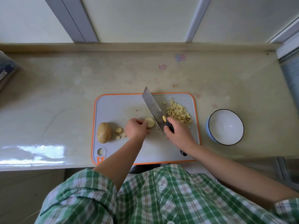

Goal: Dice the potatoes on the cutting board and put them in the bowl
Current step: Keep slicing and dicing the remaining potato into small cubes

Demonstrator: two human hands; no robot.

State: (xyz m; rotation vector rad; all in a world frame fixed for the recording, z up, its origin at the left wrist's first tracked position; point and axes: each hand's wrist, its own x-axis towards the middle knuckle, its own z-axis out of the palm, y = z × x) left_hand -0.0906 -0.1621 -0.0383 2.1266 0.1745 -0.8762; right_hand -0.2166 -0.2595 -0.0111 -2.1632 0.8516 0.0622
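Head view, only 1 camera on my end. Grey cutting board (116, 107) with orange rim sits mid-counter (64, 94), handle hole at its 7 o'clock corner.

Left hand (136, 129) is curled down over a cut potato piece (150, 122) near board centre, fingers clamped on it from the 9 o'clock side, pale cut face showing toward 3 o'clock. Piece rests on the board.

Right hand (177, 135) is wrapped tight around the black handle of a cleaver (154, 109). Handle end pokes out behind the wrist at 5 o'clock. Blade runs from the hand toward 11 o'clock, tip over the board's far edge, flat side just beside the potato piece at its 3 o'clock. I can't tell if the edge touches the potato or the board.

Diced potato pile (178, 113) lies on the board at 2 o'clock from the held piece, on the other side of the blade, a few stray cubes near it.

1 whole unpeeled potato (104, 132) lies at the board's 9 o'clock edge. About 4 small round slices (120, 133) sit between it and the left hand.

Bowl (225, 126), white inside, dark rim, stands on the counter just off the board's 3 o'clock edge. I see no potato in it.

Green plaid shirt (161, 199) fills the frame at 6 o'clock.
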